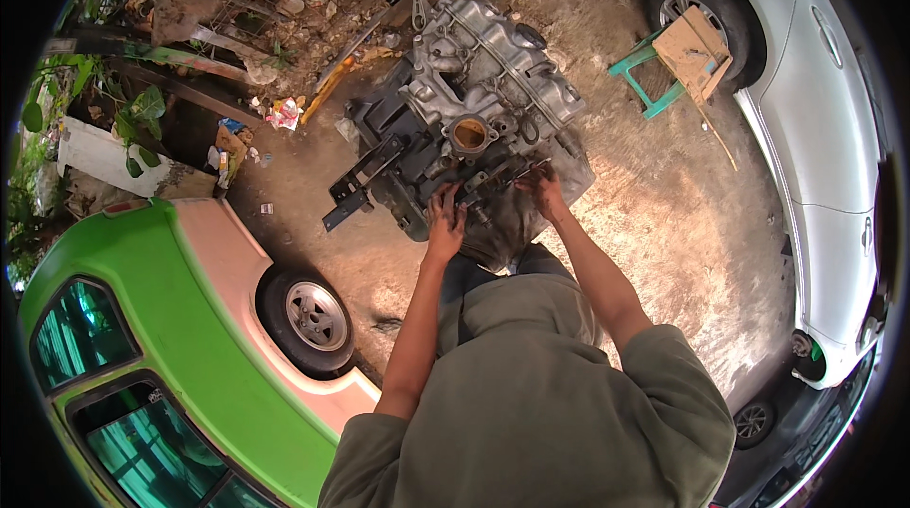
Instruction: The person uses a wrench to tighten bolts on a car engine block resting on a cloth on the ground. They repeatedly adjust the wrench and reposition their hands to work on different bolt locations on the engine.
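- A big grey car engine (474, 119) sits on the dirty ground (664, 214), out in the open between two cars.
- Its long side runs from the near left, where the black brackets (355, 188) stick out, up toward the far right.
- The person bends over it. Both hands rest on the near edge of the engine, so the engine lies straight ahead of them and a bit farther out.
- The left hand (444, 221) lies flat on the dark lower part with its fingers spread wide. It holds nothing that I can see.
- The right hand (545, 188) is curled over a thin metal part at the edge. I cannot tell if it grips it or only touches it.
- Both hands are about as near as each other; the right one reaches a little farther up.
- A green car (142, 337) stands on the left and a white car (825, 138) on the right.
- A green stool (649, 81) with cardboard (697, 48) on it stands near the white car.
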The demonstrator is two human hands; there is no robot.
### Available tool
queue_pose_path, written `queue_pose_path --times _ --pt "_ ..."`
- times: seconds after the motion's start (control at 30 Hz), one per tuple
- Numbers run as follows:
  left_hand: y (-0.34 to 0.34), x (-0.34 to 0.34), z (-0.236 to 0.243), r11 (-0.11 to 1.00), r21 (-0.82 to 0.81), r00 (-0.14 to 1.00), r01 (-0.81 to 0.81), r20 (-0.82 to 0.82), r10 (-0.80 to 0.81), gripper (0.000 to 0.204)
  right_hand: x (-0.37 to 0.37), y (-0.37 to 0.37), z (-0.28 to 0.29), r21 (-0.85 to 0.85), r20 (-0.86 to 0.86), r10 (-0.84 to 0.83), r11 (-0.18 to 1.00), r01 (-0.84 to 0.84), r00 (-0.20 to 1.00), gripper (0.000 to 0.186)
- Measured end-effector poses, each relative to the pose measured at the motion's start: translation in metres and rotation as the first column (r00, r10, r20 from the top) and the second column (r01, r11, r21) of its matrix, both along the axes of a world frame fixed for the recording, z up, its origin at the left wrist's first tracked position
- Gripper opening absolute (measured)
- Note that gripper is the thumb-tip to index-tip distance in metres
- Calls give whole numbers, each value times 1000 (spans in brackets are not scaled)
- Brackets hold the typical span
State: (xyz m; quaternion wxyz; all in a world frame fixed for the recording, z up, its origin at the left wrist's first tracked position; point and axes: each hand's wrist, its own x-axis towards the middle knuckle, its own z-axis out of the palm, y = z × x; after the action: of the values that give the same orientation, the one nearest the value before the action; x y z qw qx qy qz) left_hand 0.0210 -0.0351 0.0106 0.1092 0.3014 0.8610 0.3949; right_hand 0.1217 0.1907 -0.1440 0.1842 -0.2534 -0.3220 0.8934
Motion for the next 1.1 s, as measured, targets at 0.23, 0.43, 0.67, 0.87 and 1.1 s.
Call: queue_pose_path --times 0.23,0.43,0.67,0.87,1.1 --pt "-2 -3 -6 1000 -29 1000 0 10 0 41 -3 3 2 103 -19 83 991 -81 996 69" --pt "-1 -3 -3 1000 -18 999 -11 36 11 40 -1 -3 -3 72 -25 12 997 -10 1000 65" --pt "1 -2 -5 999 -45 999 -25 45 27 40 -4 -3 0 51 -85 17 999 -12 996 57" --pt "0 -2 -9 998 -61 999 -27 21 29 39 -13 -26 52 485 91 -29 874 -19 995 30" --pt "-1 -3 -8 999 -33 1000 -20 11 21 39 -14 -45 84 708 298 -170 700 -98 939 16"
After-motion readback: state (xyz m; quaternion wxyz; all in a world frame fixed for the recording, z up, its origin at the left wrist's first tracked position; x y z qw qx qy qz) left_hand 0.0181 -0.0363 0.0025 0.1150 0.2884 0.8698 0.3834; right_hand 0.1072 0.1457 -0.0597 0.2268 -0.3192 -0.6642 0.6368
